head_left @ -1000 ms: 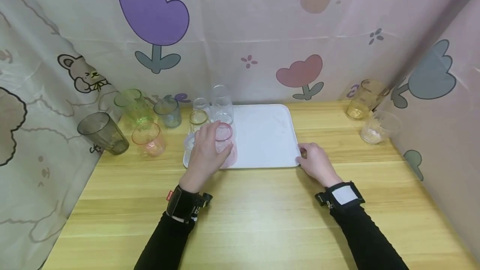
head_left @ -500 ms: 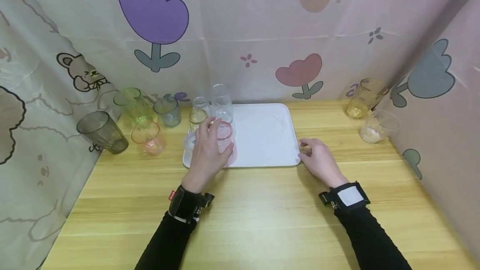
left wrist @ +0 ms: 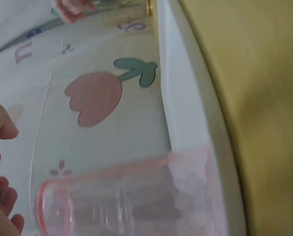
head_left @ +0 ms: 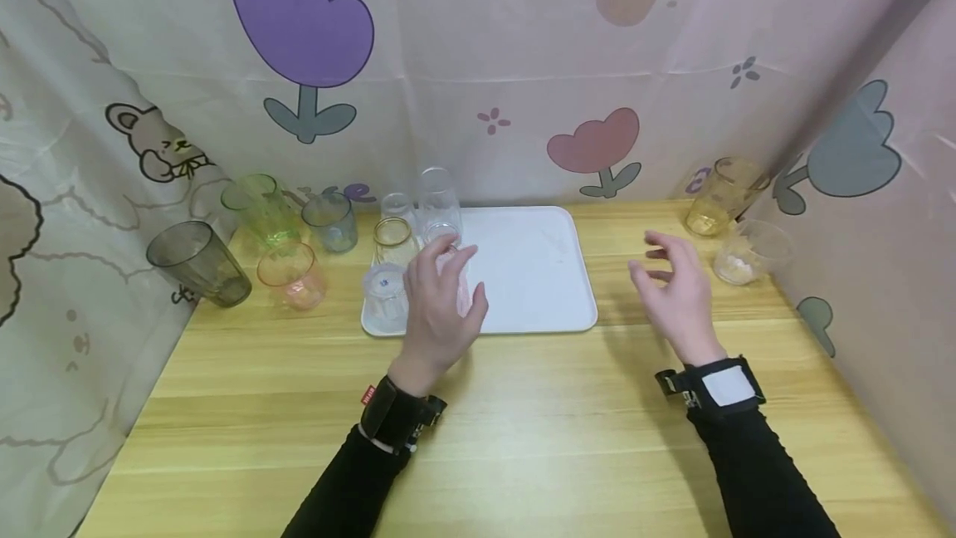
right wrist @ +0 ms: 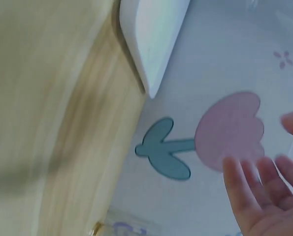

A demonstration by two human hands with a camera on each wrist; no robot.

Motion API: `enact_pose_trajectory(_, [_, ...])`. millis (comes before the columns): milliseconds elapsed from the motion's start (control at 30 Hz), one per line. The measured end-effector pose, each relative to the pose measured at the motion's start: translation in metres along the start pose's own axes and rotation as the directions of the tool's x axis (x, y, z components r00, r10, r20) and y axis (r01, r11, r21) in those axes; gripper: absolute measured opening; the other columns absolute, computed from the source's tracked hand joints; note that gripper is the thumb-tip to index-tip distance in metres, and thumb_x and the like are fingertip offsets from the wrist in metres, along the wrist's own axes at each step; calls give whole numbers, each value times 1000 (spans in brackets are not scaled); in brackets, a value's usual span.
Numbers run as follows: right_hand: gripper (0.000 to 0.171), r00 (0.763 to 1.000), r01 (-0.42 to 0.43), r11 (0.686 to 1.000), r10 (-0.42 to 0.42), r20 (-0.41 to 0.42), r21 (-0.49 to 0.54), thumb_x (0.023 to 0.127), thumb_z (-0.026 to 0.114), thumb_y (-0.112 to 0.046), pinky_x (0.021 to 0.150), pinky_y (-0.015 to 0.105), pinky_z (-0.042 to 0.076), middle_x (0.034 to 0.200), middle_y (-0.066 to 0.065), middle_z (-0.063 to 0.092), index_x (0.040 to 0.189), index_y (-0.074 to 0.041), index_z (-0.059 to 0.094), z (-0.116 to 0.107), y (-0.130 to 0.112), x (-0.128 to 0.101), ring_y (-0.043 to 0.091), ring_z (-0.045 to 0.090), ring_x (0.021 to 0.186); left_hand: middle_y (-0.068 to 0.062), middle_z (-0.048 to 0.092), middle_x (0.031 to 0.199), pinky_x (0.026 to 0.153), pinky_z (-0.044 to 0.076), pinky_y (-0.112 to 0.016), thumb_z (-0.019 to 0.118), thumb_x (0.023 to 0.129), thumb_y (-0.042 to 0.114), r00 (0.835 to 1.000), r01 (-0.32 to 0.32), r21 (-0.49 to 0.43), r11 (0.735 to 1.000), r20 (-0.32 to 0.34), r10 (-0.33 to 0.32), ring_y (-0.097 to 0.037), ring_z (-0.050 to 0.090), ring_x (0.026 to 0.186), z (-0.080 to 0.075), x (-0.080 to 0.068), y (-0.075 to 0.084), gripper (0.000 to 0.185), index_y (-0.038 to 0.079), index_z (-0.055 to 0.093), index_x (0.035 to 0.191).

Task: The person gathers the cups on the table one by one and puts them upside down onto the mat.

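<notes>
Clear pink-tinted plastic cup (head_left: 457,281), smooth white tray (head_left: 538,272), matt wood-grain table (head_left: 523,438)

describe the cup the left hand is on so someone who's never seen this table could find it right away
Start at the white tray in the middle of the wooden table; cups cluster at its left end. The pink-tinted clear cup stands on the tray nearest its front edge, under the left hand. Its neighbours on the tray are colourless or gold-rimmed; only this one has a pink rim.
</notes>
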State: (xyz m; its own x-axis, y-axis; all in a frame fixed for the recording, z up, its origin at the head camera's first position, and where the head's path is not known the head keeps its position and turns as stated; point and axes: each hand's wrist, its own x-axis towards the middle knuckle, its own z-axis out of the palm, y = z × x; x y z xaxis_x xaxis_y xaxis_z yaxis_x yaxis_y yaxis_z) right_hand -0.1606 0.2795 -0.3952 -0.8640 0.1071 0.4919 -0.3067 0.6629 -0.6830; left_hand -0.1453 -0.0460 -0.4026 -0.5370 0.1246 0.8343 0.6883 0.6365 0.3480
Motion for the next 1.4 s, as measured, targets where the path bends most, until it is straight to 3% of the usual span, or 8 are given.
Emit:
enact_pose_trajectory(267, [59, 973, -91, 995, 97, -210, 38, 97, 71, -14, 108, 24, 44, 145, 12, 49, 150, -5, 48, -22, 17, 13, 25, 50, 130, -16, 64, 123, 89, 55, -39, 73, 84, 5, 977, -138, -20, 990, 159, 140, -30, 64, 103, 24, -8, 8, 39, 0, 65, 122])
enact_pose_trajectory(433, [64, 943, -162, 986, 169, -287, 45, 96, 72, -18, 110, 26, 41, 148, 5, 45, 153, -9, 45, -35, 32, 16, 19, 45, 131, -11, 66, 118, 80, 59, -35, 72, 87, 7, 940, -132, -7, 991, 316, 128, -27, 67, 98, 33, -16, 11, 34, 3, 68, 120])
enact_pose_trajectory(567, [68, 912, -247, 968, 249, -326, 48, 96, 70, -24, 115, 27, 34, 153, 4, 39, 156, -12, 40, -45, 46, 17, 15, 38, 137, -6, 68, 116, 79, 59, -33, 72, 91, 9, 878, -84, 44, 995, 475, 53, -23, 68, 97, 40, -20, 11, 32, 8, 69, 123])
enact_pose_trajectory(833, [85, 819, -461, 876, 481, -312, 141, 96, 69, -35, 124, 22, 10, 168, 3, 18, 164, -18, 21, -62, 71, 22, 13, 17, 154, -1, 69, 116, 74, 58, -33, 68, 98, 16, 694, -56, 190, 980, 713, -98, -20, 67, 98, 48, -22, 12, 27, 15, 74, 124])
enact_pose_trajectory(933, [93, 780, -533, 823, 567, -264, 196, 96, 69, -37, 124, 21, 5, 171, 0, 8, 166, -21, 9, -66, 77, 24, 10, 8, 156, -1, 69, 113, 71, 57, -31, 66, 97, 14, 641, -57, 210, 976, 757, -125, -20, 66, 96, 50, -24, 11, 24, 16, 76, 120])
enact_pose_trajectory(1100, [102, 725, -605, 742, 664, -185, 290, 95, 70, -34, 124, 20, 2, 173, -5, 0, 166, -26, -3, -73, 84, 30, 6, 1, 156, 1, 68, 110, 69, 57, -29, 63, 101, 11, 599, -31, 208, 978, 787, -149, -18, 65, 95, 52, -24, 9, 21, 18, 79, 112])
enact_pose_trajectory(1233, [110, 696, -616, 684, 705, -136, 391, 93, 76, -26, 123, 17, 2, 173, -5, -6, 166, -28, -7, -78, 92, 36, 3, -3, 154, 0, 68, 110, 68, 59, -31, 59, 104, 10, 579, -13, 205, 979, 800, -159, -19, 65, 96, 52, -21, 10, 24, 19, 80, 110])
enact_pose_trajectory(1400, [120, 667, -658, 629, 742, -67, 415, 91, 79, -26, 124, 20, 10, 173, -7, -10, 164, -31, -15, -81, 105, 42, 4, -5, 155, 0, 67, 110, 70, 60, -33, 59, 103, 7, 564, -7, 213, 977, 808, -173, -19, 66, 98, 51, -20, 12, 26, 18, 80, 111])
